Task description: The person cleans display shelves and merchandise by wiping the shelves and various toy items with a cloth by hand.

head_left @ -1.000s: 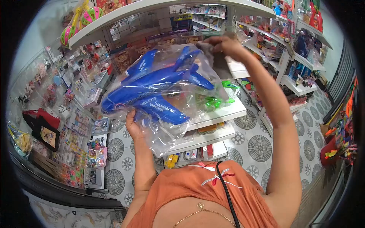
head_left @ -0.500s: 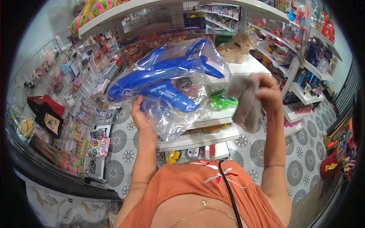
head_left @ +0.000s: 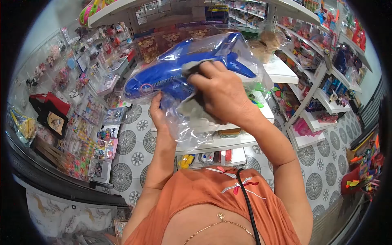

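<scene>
A blue toy airplane (head_left: 163,68) in a clear plastic bag (head_left: 192,136) is held up in front of me, nose to the left. My left hand (head_left: 158,114) grips it from below, near the nose, with its fingers partly hidden behind the plastic. My right hand (head_left: 220,92) is closed on a grey cloth (head_left: 194,108) and presses it against the middle of the airplane, covering part of the fuselage and the wing.
White shelves (head_left: 241,141) stand behind the airplane, with a bagged brown plush toy (head_left: 267,43) and a green toy (head_left: 258,98). Small packaged goods (head_left: 90,118) hang on the left. More stocked shelves (head_left: 330,102) and a red bin (head_left: 350,181) are at right.
My right hand has moved left with the grey cloth, from beside the airplane onto it. The airplane and my left hand have shifted slightly right in view.
</scene>
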`<action>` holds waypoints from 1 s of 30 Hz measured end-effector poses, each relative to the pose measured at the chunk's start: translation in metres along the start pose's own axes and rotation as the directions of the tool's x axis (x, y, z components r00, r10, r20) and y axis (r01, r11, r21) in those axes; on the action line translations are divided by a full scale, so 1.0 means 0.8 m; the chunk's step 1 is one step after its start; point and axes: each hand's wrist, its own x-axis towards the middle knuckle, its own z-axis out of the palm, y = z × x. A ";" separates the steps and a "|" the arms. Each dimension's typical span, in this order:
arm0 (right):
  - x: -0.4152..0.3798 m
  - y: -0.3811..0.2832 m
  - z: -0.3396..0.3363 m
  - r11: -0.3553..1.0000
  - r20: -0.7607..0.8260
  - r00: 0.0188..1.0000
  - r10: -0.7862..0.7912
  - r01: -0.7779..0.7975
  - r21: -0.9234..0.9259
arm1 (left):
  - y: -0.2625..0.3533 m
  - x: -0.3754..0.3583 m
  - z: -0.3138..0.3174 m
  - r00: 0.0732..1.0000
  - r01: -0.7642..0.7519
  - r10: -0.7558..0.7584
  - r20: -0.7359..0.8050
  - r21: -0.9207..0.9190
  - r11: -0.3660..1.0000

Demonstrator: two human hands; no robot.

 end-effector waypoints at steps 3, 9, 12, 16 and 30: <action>0.019 -0.022 -0.003 0.978 0.008 0.985 -0.173 0.171 0.119 | -0.004 0.003 -0.010 0.996 -0.033 0.031 0.082 0.030 0.999; 0.021 -0.036 0.051 0.947 0.207 0.933 -0.295 0.257 0.190 | -0.016 0.019 -0.036 0.984 -0.170 0.161 0.070 0.165 0.971; 0.012 -0.013 0.048 0.950 0.269 0.923 -0.276 0.219 0.222 | -0.008 0.015 -0.026 0.993 -0.111 0.114 -0.016 0.120 0.987; -0.009 0.018 0.009 0.985 0.377 0.912 -0.162 0.129 0.112 | -0.007 0.005 -0.002 0.998 -0.012 0.014 -0.062 0.030 0.999; 0.041 0.005 -0.019 0.970 -0.080 0.968 -0.238 0.232 -0.075 | -0.013 0.008 -0.012 0.992 -0.090 0.092 -0.091 0.033 0.995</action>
